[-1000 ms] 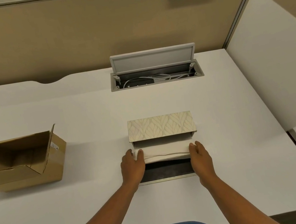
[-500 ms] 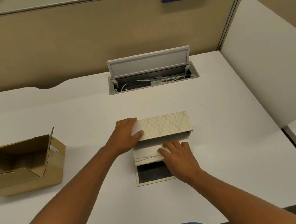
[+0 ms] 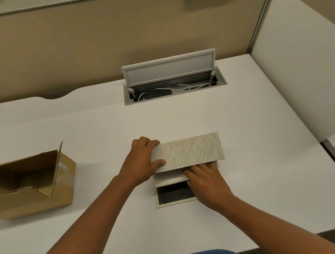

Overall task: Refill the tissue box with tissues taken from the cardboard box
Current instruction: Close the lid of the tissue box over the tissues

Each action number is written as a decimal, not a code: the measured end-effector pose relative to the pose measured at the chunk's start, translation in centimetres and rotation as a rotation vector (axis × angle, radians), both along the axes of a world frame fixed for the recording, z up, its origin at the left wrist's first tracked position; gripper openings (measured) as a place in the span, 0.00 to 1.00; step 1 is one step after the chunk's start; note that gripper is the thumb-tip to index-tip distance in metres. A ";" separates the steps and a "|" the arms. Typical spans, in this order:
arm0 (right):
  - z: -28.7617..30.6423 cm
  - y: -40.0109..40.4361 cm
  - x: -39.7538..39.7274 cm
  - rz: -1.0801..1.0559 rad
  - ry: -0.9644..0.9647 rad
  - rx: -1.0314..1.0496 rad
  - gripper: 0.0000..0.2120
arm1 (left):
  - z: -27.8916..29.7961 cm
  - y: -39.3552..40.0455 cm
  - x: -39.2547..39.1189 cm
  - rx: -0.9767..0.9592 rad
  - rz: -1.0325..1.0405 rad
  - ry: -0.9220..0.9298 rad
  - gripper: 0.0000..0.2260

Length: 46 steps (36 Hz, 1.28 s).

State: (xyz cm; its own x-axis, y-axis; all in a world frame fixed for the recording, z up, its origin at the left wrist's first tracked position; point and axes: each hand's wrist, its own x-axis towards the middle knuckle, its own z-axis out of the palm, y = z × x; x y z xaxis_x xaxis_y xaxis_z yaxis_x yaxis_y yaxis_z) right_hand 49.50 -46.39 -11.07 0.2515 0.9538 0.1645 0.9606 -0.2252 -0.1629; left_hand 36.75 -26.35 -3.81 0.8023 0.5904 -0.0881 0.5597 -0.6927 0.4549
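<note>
The tissue box, cream with a leaf pattern, lies on its side at the middle of the white desk. Its bottom flap, dark inside, lies open toward me. A white stack of tissues sits in the opening. My left hand grips the box's left end, thumb on the patterned face. My right hand lies flat, fingers pressing on the tissues at the opening. The brown cardboard box lies open on its side at the left; I see no tissues inside it.
An open cable hatch with its lid raised and white cables inside is set in the desk behind the tissue box. Beige partition walls stand at the back and left. A white divider panel rises on the right.
One second ago both hands held the tissue stack's ends. My left hand moved up to the box's left end, and my right hand shifted onto the tissues and pushed them further in.
</note>
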 end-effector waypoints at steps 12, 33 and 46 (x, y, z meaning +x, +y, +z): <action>1.7 -6.1 3.1 -0.642 0.848 0.328 0.25 | -0.4 -1.7 -1.1 0.002 0.014 -0.049 0.27; -2.0 -6.6 2.1 -0.641 0.957 0.355 0.20 | -5.6 -7.9 -5.7 0.229 -0.163 -0.079 0.22; -3.0 -7.6 2.3 -0.573 0.873 0.251 0.28 | -7.5 -9.0 -6.8 0.254 -0.136 -0.075 0.21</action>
State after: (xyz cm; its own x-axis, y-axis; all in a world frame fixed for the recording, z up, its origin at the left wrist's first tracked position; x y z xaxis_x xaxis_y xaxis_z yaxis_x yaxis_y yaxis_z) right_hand 51.81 -53.98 -14.05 0.7759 0.6204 -0.1139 0.2517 -0.4701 -0.8460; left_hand 29.94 -35.32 -11.30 0.8744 0.4722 0.1115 0.4250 -0.8562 0.2937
